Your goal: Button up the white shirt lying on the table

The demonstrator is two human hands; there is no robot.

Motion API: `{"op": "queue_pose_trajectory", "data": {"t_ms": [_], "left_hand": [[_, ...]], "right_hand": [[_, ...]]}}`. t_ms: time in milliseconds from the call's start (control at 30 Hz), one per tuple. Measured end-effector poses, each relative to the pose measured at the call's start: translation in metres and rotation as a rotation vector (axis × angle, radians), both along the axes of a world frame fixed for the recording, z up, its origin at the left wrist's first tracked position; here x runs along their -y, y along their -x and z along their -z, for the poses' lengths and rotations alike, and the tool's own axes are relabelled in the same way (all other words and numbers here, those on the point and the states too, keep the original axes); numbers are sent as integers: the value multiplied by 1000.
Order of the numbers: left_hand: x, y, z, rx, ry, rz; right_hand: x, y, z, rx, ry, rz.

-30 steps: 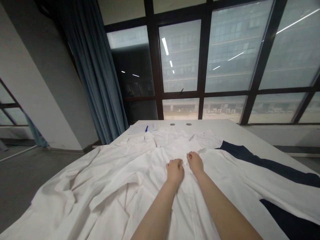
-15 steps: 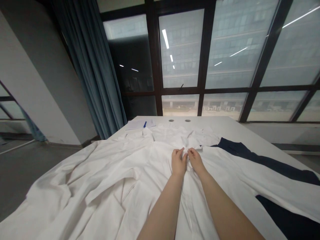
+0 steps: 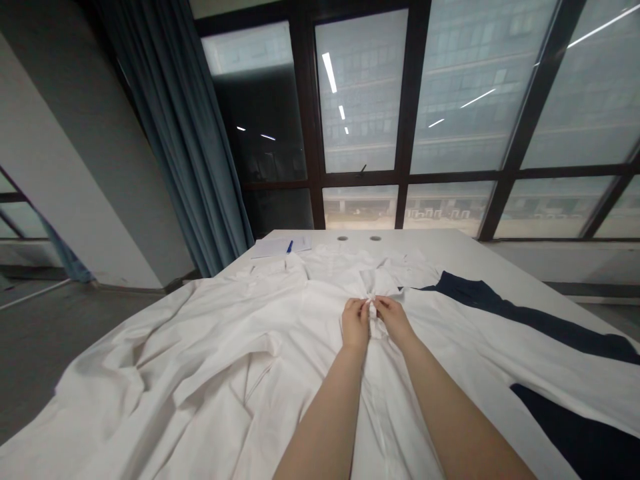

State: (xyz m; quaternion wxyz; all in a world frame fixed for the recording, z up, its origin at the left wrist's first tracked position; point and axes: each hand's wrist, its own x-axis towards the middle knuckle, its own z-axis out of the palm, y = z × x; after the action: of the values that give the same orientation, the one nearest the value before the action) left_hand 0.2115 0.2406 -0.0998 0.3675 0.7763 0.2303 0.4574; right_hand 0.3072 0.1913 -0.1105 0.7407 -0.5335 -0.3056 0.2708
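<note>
Presently, far edge: a paper sheet (image 3: pixel 273 249) and a blue pen (image 3: pixel 289 247) are laid on the white surface (image 3: pixel 440 250).
Cloth: a white garment (image 3: pixel 200 353) is spread rumpled across the surface.
Left hand (image 3: pixel 355 325): closed, with a bunched fold of the garment pinched in the fingertips.
Right hand (image 3: pixel 393 319): closed on that same fold, just beside the left hand.
Right side: a navy band (image 3: pixel 530 317) is laid along white fabric.

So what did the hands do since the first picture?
The left hand and right hand moved together, and their fingers took hold of the white garment, pinching up a small bunch of it. The blue pen and paper stayed where they were.
</note>
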Motion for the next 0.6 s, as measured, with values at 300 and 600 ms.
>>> {"op": "queue_pose_trajectory", "data": {"t_ms": [300, 600], "left_hand": [[-1, -1, 3, 22, 42, -21], [-1, 0, 3, 17, -52, 25]], "right_hand": [[6, 3, -9, -224, -64, -181], [9, 1, -8, -307, -39, -234]]}}
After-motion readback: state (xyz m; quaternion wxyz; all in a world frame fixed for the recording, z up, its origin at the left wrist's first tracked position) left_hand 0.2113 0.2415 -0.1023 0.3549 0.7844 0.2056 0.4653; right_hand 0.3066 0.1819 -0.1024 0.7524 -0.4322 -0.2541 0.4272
